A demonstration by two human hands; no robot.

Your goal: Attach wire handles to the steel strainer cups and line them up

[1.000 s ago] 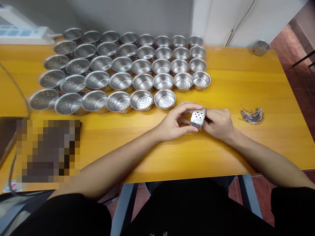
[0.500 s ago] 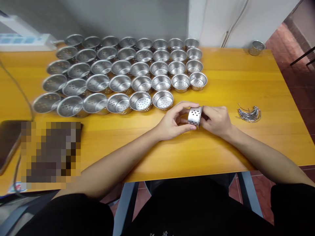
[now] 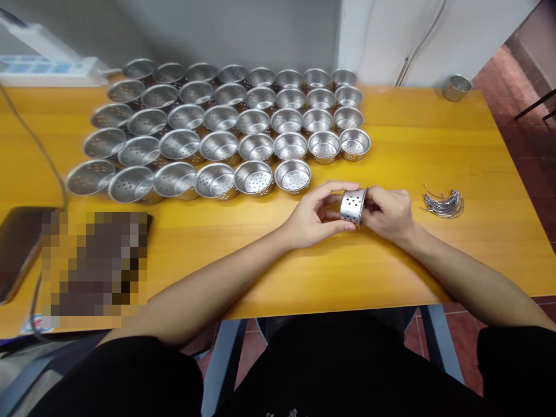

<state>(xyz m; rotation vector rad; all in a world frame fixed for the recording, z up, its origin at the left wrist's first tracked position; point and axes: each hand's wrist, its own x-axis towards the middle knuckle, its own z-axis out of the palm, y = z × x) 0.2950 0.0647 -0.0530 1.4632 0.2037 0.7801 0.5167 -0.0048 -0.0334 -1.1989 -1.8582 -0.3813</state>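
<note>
Above the desk's front part, my left hand [image 3: 315,214] grips a small perforated metal cup [image 3: 351,206] by its base, thumb below and fingers above. The cup lies on its side, its mouth turned to the right. My right hand [image 3: 388,213] is closed at the cup's rim, fingers curled and pinching. What those fingers hold is hidden, though a thin bit of metal shows under the rim. To the right lies a small pile of bent metal wires [image 3: 443,204]. Rows of similar perforated cups [image 3: 254,178] stand upright beyond my hands.
One more metal cup [image 3: 457,88] stands alone at the desk's far right corner. A dark phone-like slab [image 3: 19,249] and a blurred-out dark object [image 3: 98,266] lie at left. A cable [image 3: 32,136] runs past them from near a white power strip [image 3: 52,72]. Walls border the back.
The view has shifted slightly, so everything sits a little farther right in the picture. Both hands keep nearly the same hold at the cup.
</note>
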